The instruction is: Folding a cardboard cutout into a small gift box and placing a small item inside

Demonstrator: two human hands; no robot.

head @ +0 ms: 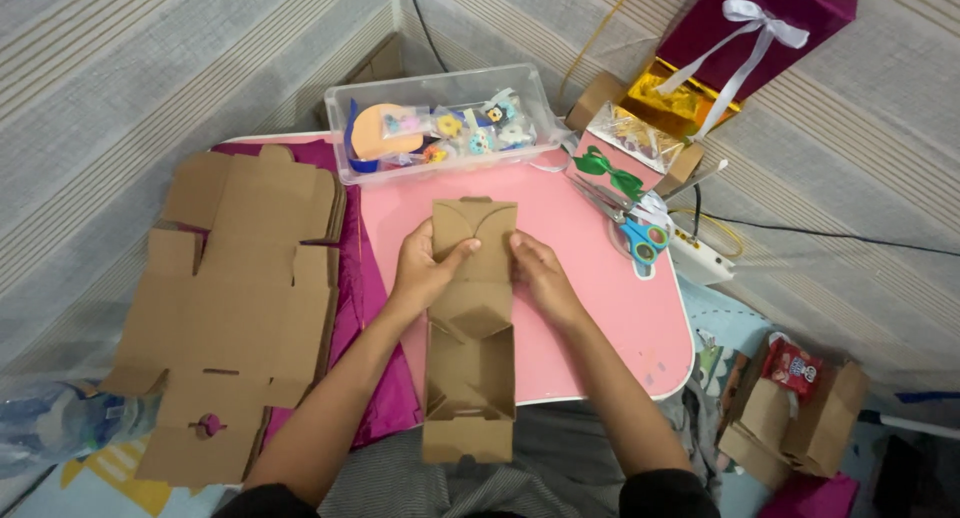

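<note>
Cardboard box [471, 328], brown and half-folded, lies lengthwise across the near edge of the pink worktop [600, 278], its open tray overhanging toward the person's lap. Left hand [425, 268] grips the left edge near the far end, thumb laid over the curved flap on top, fingers wrapped underneath. Right hand [540, 273] pinches the right edge at the same height, fingers curled around the side. Both hands are closed on the card, neither spread. By the look of it, this is the flap-folding stage: walls are up, the rounded lid flaps not yet tucked. Judging from that, the next move calls for pressing those flaps down evenly while keeping the side walls square. Flat cardboard blanks [235, 298] wait to the left, scissors [645, 240] to the right, a clear plastic bin [445, 128] beyond.
</note>
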